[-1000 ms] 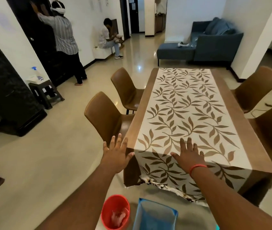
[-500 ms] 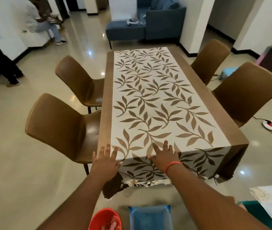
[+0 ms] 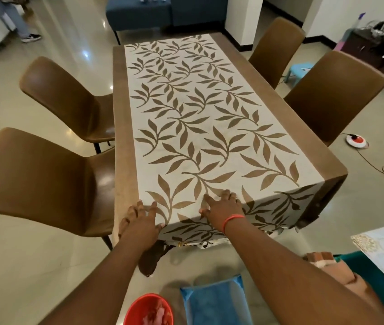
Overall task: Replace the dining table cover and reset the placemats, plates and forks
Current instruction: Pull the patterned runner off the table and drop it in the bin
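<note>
I see the table cover (image 3: 200, 127), cream with brown leaves and a plain brown border, spread flat over the whole tabletop, its near end folding over the edge and hanging down toward me. My left hand (image 3: 143, 221) lies flat on the cover at its near left corner, fingers straight and spread, holding nothing. My right hand (image 3: 223, 207), with a red band at the wrist, presses on the cover's near edge just right of the left hand; its fingers are slightly bent at the tips against the cloth and I see no fold pinched between them.

Four brown chairs (image 3: 45, 181) stand around the cover, two along its left side and two along its right. On the floor below the cover's hanging end sit a red bucket (image 3: 148, 310) and a blue bin (image 3: 214, 301), side by side. To the lower right of the cover, a teal tray (image 3: 371, 273) holds folded pinkish-brown cloths (image 3: 326, 263).
</note>
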